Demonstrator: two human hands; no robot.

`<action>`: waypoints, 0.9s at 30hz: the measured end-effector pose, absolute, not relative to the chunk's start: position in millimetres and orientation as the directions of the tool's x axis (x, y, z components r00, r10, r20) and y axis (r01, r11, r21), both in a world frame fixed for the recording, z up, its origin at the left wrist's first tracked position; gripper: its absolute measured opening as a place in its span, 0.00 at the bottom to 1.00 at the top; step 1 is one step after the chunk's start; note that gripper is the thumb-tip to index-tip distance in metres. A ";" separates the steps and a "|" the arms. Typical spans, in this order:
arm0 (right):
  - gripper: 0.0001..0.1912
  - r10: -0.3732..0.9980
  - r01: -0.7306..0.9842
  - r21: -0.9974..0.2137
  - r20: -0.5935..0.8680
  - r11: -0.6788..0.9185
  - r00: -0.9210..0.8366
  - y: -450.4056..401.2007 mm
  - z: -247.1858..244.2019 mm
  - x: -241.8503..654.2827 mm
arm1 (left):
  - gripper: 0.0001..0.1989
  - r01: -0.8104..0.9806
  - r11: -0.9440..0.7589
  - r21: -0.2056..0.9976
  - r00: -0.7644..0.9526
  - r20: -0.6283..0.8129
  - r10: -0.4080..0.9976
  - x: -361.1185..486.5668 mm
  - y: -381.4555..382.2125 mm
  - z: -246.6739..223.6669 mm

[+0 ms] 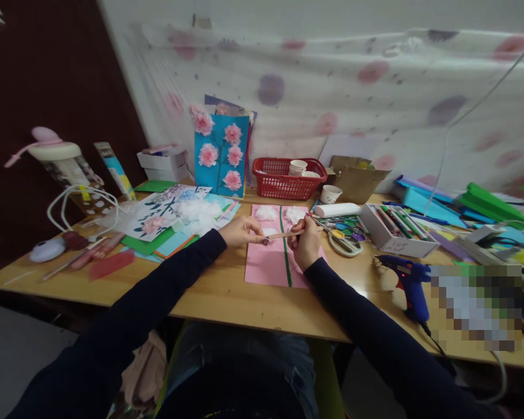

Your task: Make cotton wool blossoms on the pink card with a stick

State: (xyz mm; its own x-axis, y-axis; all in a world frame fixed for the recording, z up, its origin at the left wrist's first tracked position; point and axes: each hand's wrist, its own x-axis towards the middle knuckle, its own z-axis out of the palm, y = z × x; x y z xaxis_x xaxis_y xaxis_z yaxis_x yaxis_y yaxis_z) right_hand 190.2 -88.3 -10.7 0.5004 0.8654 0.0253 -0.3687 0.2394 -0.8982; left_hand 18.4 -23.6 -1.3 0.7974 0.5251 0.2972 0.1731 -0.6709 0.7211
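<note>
Between my hands runs a narrow tan strip [283,235], with a small dark reddish bit at its left end. The fingertips of my left hand [242,231] pinch that left end. My right hand [304,243] is closed around the strip's other end, its fingers curled and partly hidden. Below both hands lies a pink sheet [264,270] with a dark green stripe [287,265] running down it. Two white fluffy cotton tufts, a left tuft [266,213] and a right tuft [294,214], sit on the sheet's far part, either side of the stripe.
To the right are scissors [346,245], a box of markers [395,233] and a blue glue gun [413,285]. A red basket [288,179] with paper cups stands behind. A blue flower card [220,154] leans upright. Cotton [198,212] and coloured papers lie left.
</note>
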 end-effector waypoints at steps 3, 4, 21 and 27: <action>0.21 0.857 -0.387 -0.883 0.033 0.267 0.515 -89.9 -9.8 186.1 | 0.08 0.180 -0.659 0.730 0.803 0.278 0.527 17.3 -24.8 4.4; 0.21 0.855 -0.396 -0.877 0.032 0.273 0.517 -90.4 -10.0 184.2 | 0.09 0.186 -0.654 0.733 0.801 0.272 0.533 17.7 -25.4 5.4; 0.18 0.851 -0.302 -0.900 0.125 0.314 0.510 -78.7 -8.9 221.6 | 0.15 -0.155 -0.186 0.970 0.587 0.242 0.773 4.6 -22.6 1.0; 0.22 0.980 -0.216 -0.959 0.161 0.183 0.116 -91.2 -14.9 199.0 | 0.21 -0.349 0.152 0.925 0.541 0.066 0.838 16.4 -40.4 7.8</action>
State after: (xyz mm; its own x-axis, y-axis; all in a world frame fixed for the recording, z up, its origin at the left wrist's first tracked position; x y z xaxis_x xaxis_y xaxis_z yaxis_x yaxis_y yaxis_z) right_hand 199.0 -91.2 -14.9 0.1161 0.9801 0.1608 -0.2164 0.1829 -0.9590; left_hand 16.4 -40.4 7.8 0.5412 0.8383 0.0662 -0.3486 0.1521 0.9248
